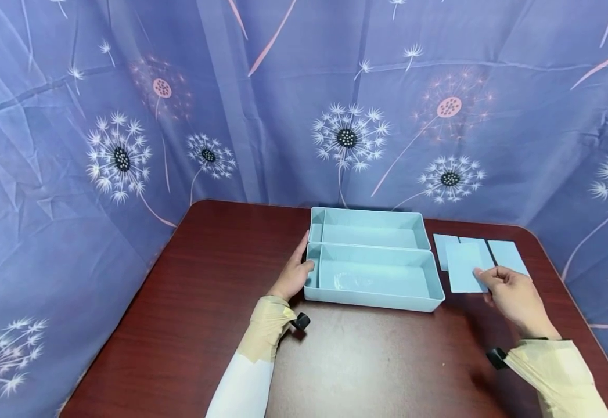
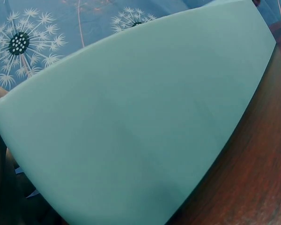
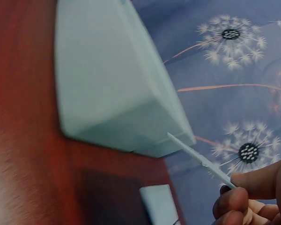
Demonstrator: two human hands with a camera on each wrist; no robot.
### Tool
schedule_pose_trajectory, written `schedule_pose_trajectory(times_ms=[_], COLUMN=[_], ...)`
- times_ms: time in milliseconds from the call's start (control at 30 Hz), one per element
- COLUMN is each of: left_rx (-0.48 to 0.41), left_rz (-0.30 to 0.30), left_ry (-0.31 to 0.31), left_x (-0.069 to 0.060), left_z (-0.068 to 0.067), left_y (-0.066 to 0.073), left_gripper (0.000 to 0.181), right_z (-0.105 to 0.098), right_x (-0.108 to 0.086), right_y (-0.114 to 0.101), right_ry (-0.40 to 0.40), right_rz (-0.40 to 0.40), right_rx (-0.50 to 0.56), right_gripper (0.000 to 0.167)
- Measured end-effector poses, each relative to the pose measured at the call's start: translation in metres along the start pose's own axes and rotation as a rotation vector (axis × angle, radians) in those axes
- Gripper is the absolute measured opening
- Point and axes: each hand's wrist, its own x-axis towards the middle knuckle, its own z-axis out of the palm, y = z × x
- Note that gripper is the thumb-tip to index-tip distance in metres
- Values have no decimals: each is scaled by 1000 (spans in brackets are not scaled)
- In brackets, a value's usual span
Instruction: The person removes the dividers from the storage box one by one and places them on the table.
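Note:
Two long light-blue storage bins [image 1: 374, 298] stand side by side, each with a divider [image 1: 320, 265] near its left end. My left hand [image 1: 291, 276] grips the near bin's left end, thumb over the rim and fingers along the outer wall. In the left wrist view the bin's wall [image 2: 131, 117] hides most of that hand. To the right of the bins, my right hand [image 1: 515, 296] pinches a thin light-blue divider panel [image 1: 463, 270] at its edge. In the right wrist view the panel [image 3: 199, 159] appears edge-on between thumb and fingers, raised above the table.
Several more flat light-blue panels [image 1: 508, 258] lie on the dark red wooden table [image 1: 220, 278], partly behind the held one. A blue dandelion-print cloth [image 1: 283, 116] hangs behind the table and along its sides. Each wrist wears a black device [image 1: 301, 321] under a yellowish wrap.

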Motion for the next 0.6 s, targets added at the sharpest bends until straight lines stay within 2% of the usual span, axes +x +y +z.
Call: schedule_pose_trajectory(times_ms=[167,367,600], left_rx=[-1,-8,-3], left_rz=[-1,-1,-6], left_ry=[-5,-10,-4], left_x=[0,0,0], left_z=[0,-1,-1], left_y=[-1,0,-1], left_gripper=[87,87,87], right_z=[4,4,10], right_x=[-8,-10,-8], right_y=[15,27,37], right_ry=[-88,-219,-244], right_rz=[6,36,53], right_rx=[-86,-122,-141], right_gripper=[58,60,60])
